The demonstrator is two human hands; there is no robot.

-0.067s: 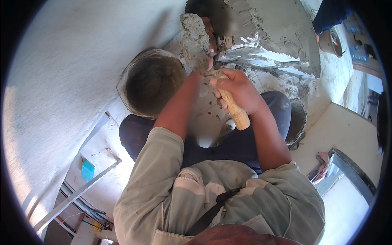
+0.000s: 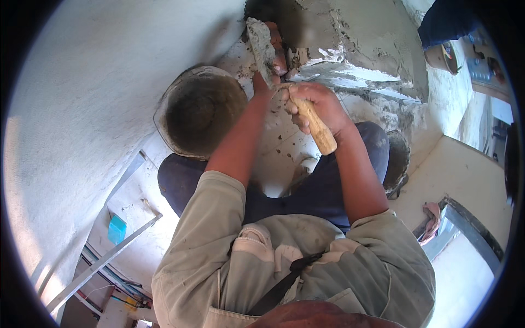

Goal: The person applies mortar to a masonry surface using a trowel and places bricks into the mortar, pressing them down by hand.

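Observation:
My right hand (image 2: 321, 104) is closed round the wooden handle of a trowel (image 2: 313, 127). Its mortar-coated blade (image 2: 261, 46) points away from me and is tilted, showing narrow. Just beyond, alongside the blade, a reddish brick (image 2: 278, 50) is held up by my left hand (image 2: 264, 82), whose fingers are partly hidden behind the trowel. Left of my left forearm stands a round bucket (image 2: 164, 112) with grey mortar inside. Ahead and to the right is a block-like structure (image 2: 377, 44) faced with wet grey mortar.
A pale wall (image 2: 109, 71) runs along the left. Behind my right knee sits another dark container (image 2: 399, 164). A straight metal bar (image 2: 104, 262) and a turquoise box (image 2: 117, 229) are at lower left. Another bucket (image 2: 442, 58) hangs or stands at upper right beside dark cloth.
The trowel blade has turned more edge-on beside the brick, and my right hand has shifted slightly forward. More of my left hand and the brick shows.

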